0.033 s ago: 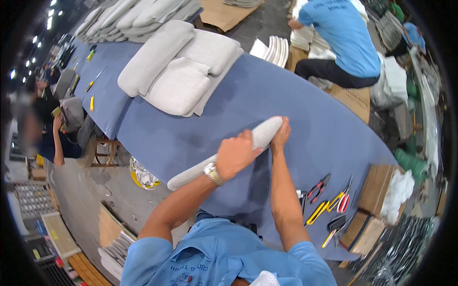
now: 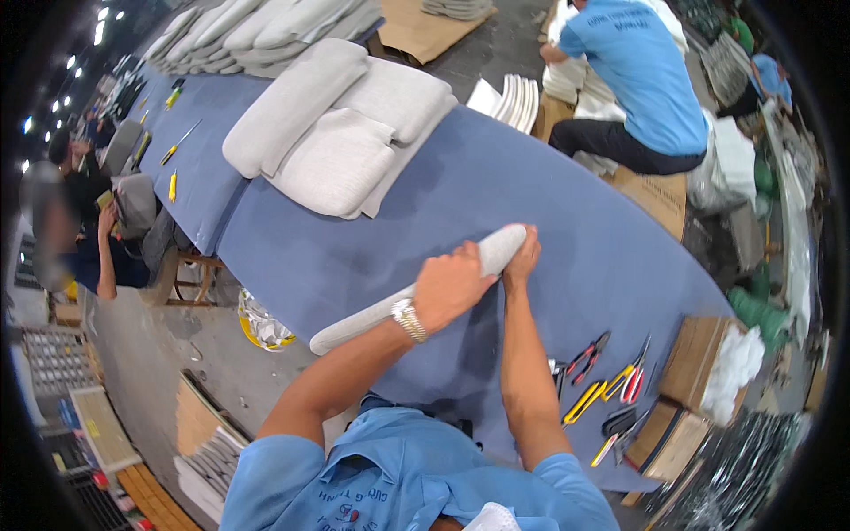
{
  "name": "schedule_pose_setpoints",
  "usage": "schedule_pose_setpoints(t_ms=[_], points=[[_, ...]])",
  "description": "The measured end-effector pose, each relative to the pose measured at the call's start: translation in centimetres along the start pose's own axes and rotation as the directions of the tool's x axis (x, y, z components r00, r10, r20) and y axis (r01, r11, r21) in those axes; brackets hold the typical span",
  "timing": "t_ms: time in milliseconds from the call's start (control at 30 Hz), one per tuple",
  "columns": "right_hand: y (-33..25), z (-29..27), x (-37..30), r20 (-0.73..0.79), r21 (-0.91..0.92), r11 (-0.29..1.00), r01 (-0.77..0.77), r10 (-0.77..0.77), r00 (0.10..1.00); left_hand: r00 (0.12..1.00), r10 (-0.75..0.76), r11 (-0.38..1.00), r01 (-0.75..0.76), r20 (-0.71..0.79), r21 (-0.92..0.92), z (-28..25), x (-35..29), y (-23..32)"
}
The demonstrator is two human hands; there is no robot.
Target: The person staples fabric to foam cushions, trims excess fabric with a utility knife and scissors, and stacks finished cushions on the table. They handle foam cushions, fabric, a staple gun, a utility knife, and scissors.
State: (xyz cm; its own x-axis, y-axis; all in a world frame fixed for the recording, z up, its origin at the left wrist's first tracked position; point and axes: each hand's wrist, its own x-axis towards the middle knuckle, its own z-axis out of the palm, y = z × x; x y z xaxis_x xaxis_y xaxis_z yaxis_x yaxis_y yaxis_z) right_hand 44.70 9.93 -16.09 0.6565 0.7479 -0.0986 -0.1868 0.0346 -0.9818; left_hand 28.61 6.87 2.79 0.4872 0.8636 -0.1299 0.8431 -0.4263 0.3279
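Note:
A light grey fabric-covered cushion [image 2: 365, 320] stands on its narrow edge on the blue-covered table [image 2: 567, 239], slanting from near left to far right. My left hand [image 2: 450, 288], with a metal watch on its wrist, is closed over the cushion's upper edge near the far end. At that far end, my right hand [image 2: 522, 258] wraps round the tip with its fingers pressed against the fabric. The side of the cushion facing away from me is hidden.
Grey cushions [image 2: 332, 159] lie stacked beyond my hands, with a larger pile [image 2: 266, 35] farther left. Pliers [image 2: 589, 357], a yellow cutter [image 2: 584, 403] and cardboard boxes [image 2: 695, 358] sit at the right. One person [image 2: 633, 80] crouches beyond the table; another sits at left.
Both hands and the cushion's far end have shifted slightly toward me, my left hand also a little rightward. The grip stays the same.

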Motion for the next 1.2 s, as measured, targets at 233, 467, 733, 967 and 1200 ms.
schedule_pose_setpoints(t_ms=[233,467,733,967,1200], points=[[-3.6,0.2,-0.5,0.042,-0.082,0.993,-0.083,0.087,0.995,0.987,0.116,0.985,-0.128,-0.108,-0.113,1.6,2.5,0.6],[-5.0,-5.2,-2.2,0.17,-0.066,0.984,-0.163,0.172,0.97,0.984,0.126,0.961,-0.09,0.126,-0.261,-0.1,-10.9,-6.5],[-7.3,-12.2,-16.0,0.091,0.482,0.75,-0.452,0.47,0.878,0.948,-0.28,0.839,0.165,-0.151,-0.519,12.3,-29.8,-15.1],[-9.9,-15.1,-21.1,0.234,0.389,0.797,-0.461,0.399,0.887,0.56,-0.823,0.185,0.428,0.099,-0.885,19.6,-30.8,-17.2],[-12.2,-16.9,-20.7,0.357,0.078,0.955,-0.286,0.241,0.902,0.594,-0.748,-0.006,0.438,0.295,-0.899,17.8,-29.6,-19.2]])
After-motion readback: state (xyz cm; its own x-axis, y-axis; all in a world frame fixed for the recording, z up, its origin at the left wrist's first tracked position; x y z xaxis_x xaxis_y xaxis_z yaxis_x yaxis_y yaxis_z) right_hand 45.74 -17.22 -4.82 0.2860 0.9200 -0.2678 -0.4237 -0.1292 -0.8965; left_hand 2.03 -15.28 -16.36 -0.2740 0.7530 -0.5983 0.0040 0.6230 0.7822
